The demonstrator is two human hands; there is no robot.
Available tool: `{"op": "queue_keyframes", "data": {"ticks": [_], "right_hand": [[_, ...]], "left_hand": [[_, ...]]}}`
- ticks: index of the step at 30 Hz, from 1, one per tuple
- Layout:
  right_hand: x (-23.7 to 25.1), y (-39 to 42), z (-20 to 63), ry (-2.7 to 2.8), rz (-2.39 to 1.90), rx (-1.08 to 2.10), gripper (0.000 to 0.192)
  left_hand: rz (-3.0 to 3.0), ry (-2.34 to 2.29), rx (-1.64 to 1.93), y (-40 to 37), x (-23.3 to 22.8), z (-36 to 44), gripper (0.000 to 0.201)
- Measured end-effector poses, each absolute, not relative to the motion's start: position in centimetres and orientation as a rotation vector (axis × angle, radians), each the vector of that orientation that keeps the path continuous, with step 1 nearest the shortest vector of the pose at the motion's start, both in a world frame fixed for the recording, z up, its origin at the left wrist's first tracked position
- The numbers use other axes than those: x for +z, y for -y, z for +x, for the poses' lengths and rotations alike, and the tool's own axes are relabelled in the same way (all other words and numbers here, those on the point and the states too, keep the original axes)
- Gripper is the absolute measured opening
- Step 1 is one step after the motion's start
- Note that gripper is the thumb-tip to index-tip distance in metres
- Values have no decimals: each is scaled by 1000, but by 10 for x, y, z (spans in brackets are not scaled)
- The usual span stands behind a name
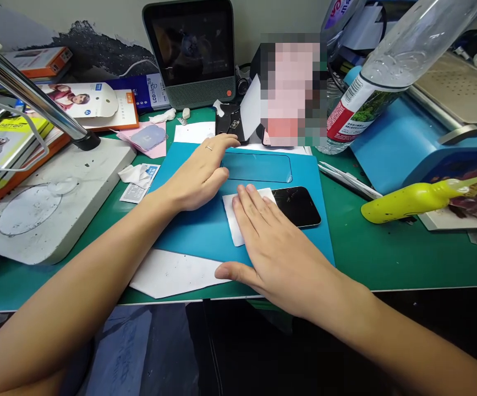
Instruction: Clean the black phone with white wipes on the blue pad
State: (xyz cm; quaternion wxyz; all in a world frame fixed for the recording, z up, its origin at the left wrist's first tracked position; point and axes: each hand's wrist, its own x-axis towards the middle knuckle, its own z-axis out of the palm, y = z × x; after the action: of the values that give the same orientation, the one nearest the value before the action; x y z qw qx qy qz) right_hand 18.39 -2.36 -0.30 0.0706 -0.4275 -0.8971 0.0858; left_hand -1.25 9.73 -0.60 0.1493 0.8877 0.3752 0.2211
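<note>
My right hand point(271, 242) lies flat, fingers stretched out, on a white wipe point(233, 220). The wipe covers the left part of a black smartphone point(298, 206), which rests face up on a blue mat point(192, 231). Beyond the phone is a clear screen protector with a black border point(258, 166). At its left end my left hand point(201, 176) has its fingers apart and curved, its fingertips close to the protector's edge. Whether they touch it I cannot tell. Nothing shows in that hand.
A lamp base point(93, 181) stands at left, with a torn sachet point(141, 187) beside it. Behind the mat is a smart display point(197, 60). To the right are a tilted plastic bottle point(370, 93), a yellow squeeze bottle point(407, 202), tweezers point(347, 179) and a blue machine point(399, 148).
</note>
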Motion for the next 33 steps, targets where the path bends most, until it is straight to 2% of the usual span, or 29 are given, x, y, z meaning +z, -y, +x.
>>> {"op": "queue_keyframes", "data": {"ticks": [13, 33], "right_hand": [[-1, 23, 169, 2684, -1385, 390, 126], [-5, 18, 164, 2629, -1345, 356, 115]], "left_hand": [[2559, -963, 644, -94, -9, -10, 54], [2521, -1042, 685, -100, -10, -18, 51]]}}
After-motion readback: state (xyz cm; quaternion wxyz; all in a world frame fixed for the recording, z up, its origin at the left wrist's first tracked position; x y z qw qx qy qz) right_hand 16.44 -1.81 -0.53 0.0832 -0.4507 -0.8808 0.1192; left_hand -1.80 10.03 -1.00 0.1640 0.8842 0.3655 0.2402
